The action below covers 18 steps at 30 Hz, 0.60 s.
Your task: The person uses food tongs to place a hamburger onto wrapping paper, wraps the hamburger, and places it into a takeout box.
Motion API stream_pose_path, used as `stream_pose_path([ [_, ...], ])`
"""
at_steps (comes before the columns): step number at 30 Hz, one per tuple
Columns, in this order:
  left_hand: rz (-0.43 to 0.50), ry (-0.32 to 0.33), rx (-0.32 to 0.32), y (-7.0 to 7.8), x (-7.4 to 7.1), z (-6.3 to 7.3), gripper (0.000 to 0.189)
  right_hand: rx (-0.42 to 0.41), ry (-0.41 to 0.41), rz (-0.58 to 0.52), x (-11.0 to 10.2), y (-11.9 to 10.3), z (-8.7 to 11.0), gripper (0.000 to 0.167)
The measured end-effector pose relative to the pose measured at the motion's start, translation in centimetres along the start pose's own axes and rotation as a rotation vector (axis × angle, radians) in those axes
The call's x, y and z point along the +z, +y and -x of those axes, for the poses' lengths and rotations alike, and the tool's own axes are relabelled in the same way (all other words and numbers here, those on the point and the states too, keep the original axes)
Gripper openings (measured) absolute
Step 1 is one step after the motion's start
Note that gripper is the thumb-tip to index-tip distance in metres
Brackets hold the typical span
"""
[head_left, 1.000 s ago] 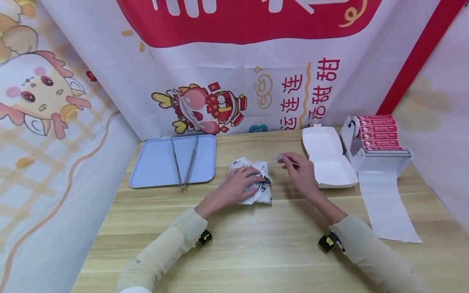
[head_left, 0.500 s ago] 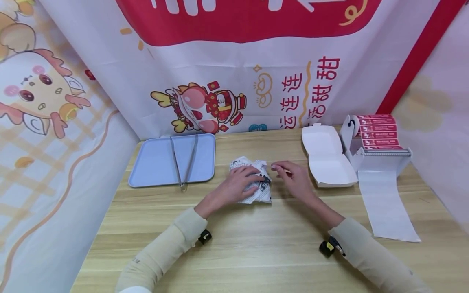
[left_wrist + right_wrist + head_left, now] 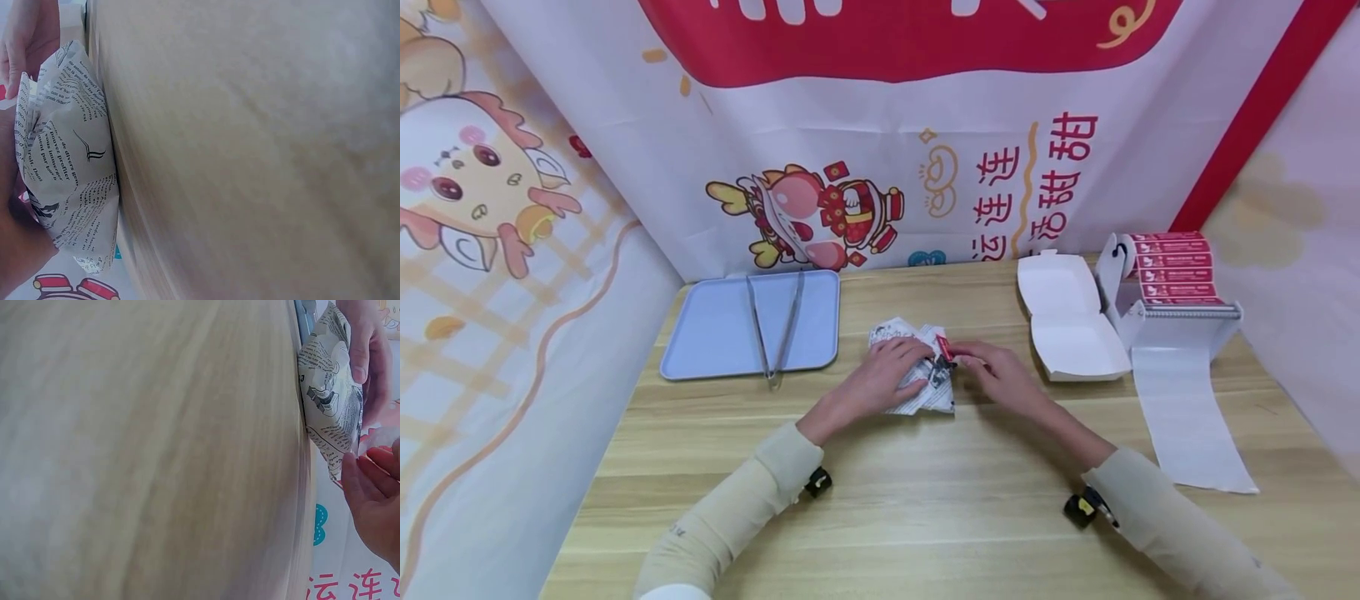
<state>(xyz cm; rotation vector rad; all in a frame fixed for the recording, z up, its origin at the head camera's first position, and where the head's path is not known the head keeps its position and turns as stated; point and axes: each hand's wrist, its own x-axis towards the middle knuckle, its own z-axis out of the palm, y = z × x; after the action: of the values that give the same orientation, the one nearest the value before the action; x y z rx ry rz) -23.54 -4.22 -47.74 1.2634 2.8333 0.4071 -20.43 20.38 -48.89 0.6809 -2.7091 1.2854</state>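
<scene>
A packet wrapped in newsprint paper (image 3: 938,397) lies on the wooden table in front of me. My left hand (image 3: 887,373) rests over its left half, fingers spread across the paper, covering much of it. At the packet's right edge, my right hand (image 3: 1003,377) pinches a small red label (image 3: 944,347) that overlaps the paper. The left wrist view shows the side of the newsprint packet (image 3: 75,150), bulging and folded. In the right wrist view, the right thumb and fingers meet at the packet's corner, and the left thumb (image 3: 360,357) presses on the paper.
A blue tray (image 3: 707,333) with metal tongs (image 3: 758,333) across it sits at the back left. An open white carton (image 3: 1075,337) stands right of my hands, beside a label dispenser (image 3: 1183,321) with red labels and a hanging backing strip (image 3: 1191,425). A printed cloth (image 3: 850,125) hangs behind.
My right hand has moved left and down to the packet's edge, bringing the label over the paper, its red face now showing. The left hand has stayed on the packet.
</scene>
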Motion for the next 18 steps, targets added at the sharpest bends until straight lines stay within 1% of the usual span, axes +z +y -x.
stream_pose_path([
  [4,-0.009,-0.013,-0.003,0.12,-0.08,-0.03,0.049,0.001,-0.047,0.018,-0.1,0.05,0.11,0.036],
  [10,-0.042,-0.045,0.017,0.31,-0.37,-0.06,0.04,-0.003,-0.075,0.04,-0.16,0.14,0.23,0.036],
  [18,-0.046,-0.042,0.037,0.12,-0.28,-0.14,0.039,-0.018,-0.121,0.033,-0.14,0.4,0.3,0.038],
])
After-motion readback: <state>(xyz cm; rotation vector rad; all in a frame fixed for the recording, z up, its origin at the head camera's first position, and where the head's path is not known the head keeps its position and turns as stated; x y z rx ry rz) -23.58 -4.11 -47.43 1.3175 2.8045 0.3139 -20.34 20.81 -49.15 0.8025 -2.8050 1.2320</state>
